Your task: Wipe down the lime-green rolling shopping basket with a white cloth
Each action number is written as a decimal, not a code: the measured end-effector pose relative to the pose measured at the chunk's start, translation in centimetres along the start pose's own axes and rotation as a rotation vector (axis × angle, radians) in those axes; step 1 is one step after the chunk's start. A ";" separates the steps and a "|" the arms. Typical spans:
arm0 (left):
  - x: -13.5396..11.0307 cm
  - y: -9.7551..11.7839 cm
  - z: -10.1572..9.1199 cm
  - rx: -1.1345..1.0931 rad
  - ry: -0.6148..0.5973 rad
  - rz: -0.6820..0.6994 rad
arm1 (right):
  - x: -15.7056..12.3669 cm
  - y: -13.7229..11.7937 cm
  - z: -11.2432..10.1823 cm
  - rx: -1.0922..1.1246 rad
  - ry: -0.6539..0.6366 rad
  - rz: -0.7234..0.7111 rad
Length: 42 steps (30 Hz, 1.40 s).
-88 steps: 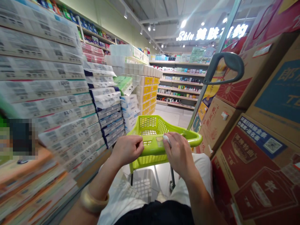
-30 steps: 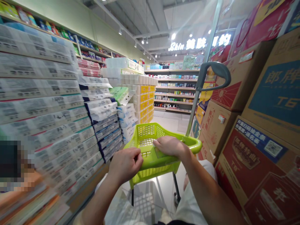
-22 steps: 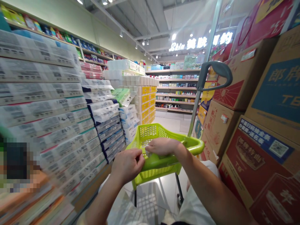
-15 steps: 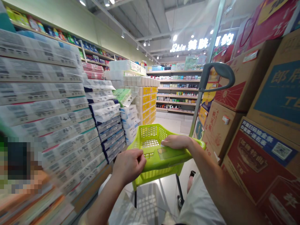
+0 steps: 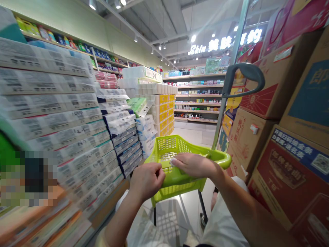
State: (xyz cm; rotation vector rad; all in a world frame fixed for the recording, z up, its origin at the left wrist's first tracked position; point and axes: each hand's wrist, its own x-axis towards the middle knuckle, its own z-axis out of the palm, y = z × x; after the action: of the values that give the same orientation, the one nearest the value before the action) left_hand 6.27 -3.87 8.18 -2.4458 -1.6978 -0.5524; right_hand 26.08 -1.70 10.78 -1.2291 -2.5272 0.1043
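Observation:
A lime-green plastic shopping cart [image 5: 185, 145] with a perforated basket stands in front of me. My left hand [image 5: 147, 180] is closed around the left part of its near handle bar. Across the middle of that handle, palm down, lies my right hand [image 5: 191, 164], its fingers stretched to the left and close to my left hand. Something pale shows at its fingertips, too small to make out. The hand covers most of the handle's flat panel. Inside the basket I see only the perforated floor and walls.
Wrapped paper packs [image 5: 64, 113] are stacked high along the left. Cartons [image 5: 288, 164] rise on the right, behind a metal post with a grey loop handle [image 5: 258, 82]. Stocked shelves [image 5: 197, 96] stand across the end of the tiled aisle [image 5: 190, 133]. Someone's hand [image 5: 214, 200] shows beyond my leg.
My right hand has slid left and nearer along the handle, covering the panel that showed before. My left hand keeps its hold. The whole view has shifted slightly.

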 end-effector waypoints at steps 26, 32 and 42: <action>0.3 0.0 0.3 -0.085 0.006 0.084 | -6.3 0.4 6.6 -0.107 0.836 0.219; 0.4 -0.3 0.5 -0.113 0.017 0.128 | -4.8 -4.4 8.5 -0.082 0.820 -0.058; 0.5 -0.3 0.4 -0.145 -0.002 0.159 | -7.3 3.0 7.6 -0.163 0.981 0.270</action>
State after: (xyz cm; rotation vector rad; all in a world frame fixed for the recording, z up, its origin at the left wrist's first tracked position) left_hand 6.28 -3.17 7.93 -2.6514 -1.4952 -0.6748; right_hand 30.07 -4.92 1.08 -1.2459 -1.5379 -0.5235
